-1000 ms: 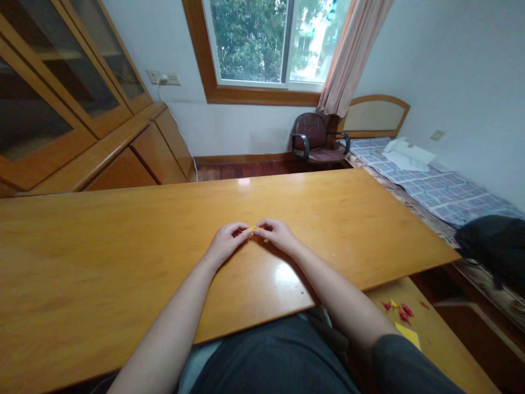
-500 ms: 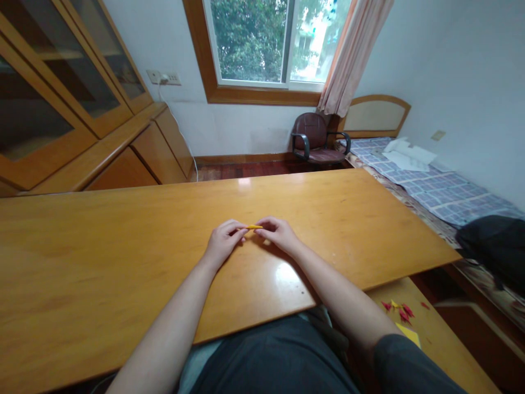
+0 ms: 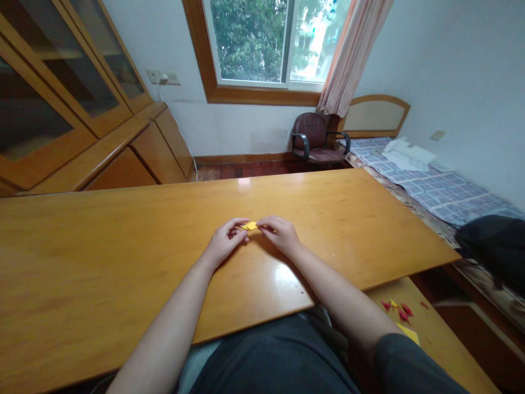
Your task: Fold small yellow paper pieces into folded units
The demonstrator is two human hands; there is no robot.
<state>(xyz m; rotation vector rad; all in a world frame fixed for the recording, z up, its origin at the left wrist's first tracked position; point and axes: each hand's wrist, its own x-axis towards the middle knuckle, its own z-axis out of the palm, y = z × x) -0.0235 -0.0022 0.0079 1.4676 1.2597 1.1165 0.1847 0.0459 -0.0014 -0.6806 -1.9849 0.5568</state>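
A small folded piece of yellow paper (image 3: 250, 225) is held between my two hands, just above the middle of the wooden table (image 3: 123, 262). My left hand (image 3: 225, 238) pinches its left end between thumb and fingers. At the other end, my right hand (image 3: 281, 232) grips it with closed fingertips. The broad side of the paper faces up toward me, and its two ends are partly hidden by my fingers.
On a lower surface (image 3: 447, 339) at the right lie several small red folded-paper pieces (image 3: 404, 313), a yellow one (image 3: 394, 303) and yellow paper (image 3: 409, 332). A black bag (image 3: 494, 251) rests on the bed (image 3: 443, 191). Behind the table stands an armchair (image 3: 314, 137).
The yellow paper has turned from a thin edge-on strip to show a wider, flat diamond-like face. My right fingers have shifted slightly on its right end.
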